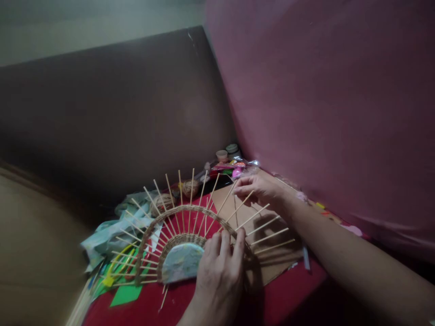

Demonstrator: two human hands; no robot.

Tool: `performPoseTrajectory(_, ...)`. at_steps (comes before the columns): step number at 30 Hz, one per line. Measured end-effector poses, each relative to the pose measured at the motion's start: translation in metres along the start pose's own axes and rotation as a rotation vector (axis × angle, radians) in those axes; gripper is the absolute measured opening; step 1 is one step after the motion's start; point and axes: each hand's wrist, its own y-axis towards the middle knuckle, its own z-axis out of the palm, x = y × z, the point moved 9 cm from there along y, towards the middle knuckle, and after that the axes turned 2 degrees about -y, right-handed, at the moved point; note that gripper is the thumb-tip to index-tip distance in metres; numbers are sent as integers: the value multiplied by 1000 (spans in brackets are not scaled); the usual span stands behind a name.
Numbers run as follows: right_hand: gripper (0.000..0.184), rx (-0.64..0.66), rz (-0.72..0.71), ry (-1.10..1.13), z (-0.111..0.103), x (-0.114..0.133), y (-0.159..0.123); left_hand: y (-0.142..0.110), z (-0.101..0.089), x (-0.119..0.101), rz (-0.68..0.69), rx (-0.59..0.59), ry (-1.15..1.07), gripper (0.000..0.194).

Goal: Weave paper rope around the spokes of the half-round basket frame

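Note:
A half-round woven piece (188, 208) stands in front of me, with thin wooden sticks fanning out from a pale patterned half-disc (182, 262). Brown twine is woven through the sticks in an inner band and an outer arch. My left hand (220, 267) is closed on the lower right of this piece, fingertips at the outer arch. Up at the stick tips on the right, my right hand (254, 188) is closed in a pinch. A thin strand of twine (235, 206) hangs by its fingers, which partly hide the grip.
Balls of twine (189, 188) and a light blue cloth (105, 237) lie behind and left. Green sheets (125, 295) and yellow-handled scissors (108, 280) are at left. Brown cardboard (282, 267) lies on the red surface (285, 301). Small jars (233, 150) stand in the corner by the walls.

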Motion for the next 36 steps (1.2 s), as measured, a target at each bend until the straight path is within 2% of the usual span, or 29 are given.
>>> performPoseTrajectory(6, 18, -86, -64, 79, -16, 13, -4, 1, 5, 0, -12, 35, -59, 40)
performPoseTrajectory(11, 22, -333, -49, -47, -37, 9, -7, 2, 3, 1, -19, 31, -83, 39)
performPoseTrajectory(18, 19, -422, -28, -128, -46, 10, -12, 4, 0, 3, -36, 34, -127, 38)
performPoseTrajectory(24, 24, -325, 8, -142, -45, 17, -17, 4, 6, 3, -43, 68, -126, 39)
performPoseTrajectory(28, 23, -179, 34, -127, -39, 16, -15, 4, 6, 4, -58, 104, -139, 40)
performPoseTrajectory(31, 20, -87, -17, -108, -31, 22, -15, 5, 6, 4, -56, 118, -133, 41)
performPoseTrajectory(34, 15, -102, -128, -115, -32, 28, -13, 4, 4, 4, -57, 90, -133, 41)
performPoseTrajectory(36, 16, -147, -150, -119, -35, 23, -8, 4, 3, 4, -57, 64, -144, 40)
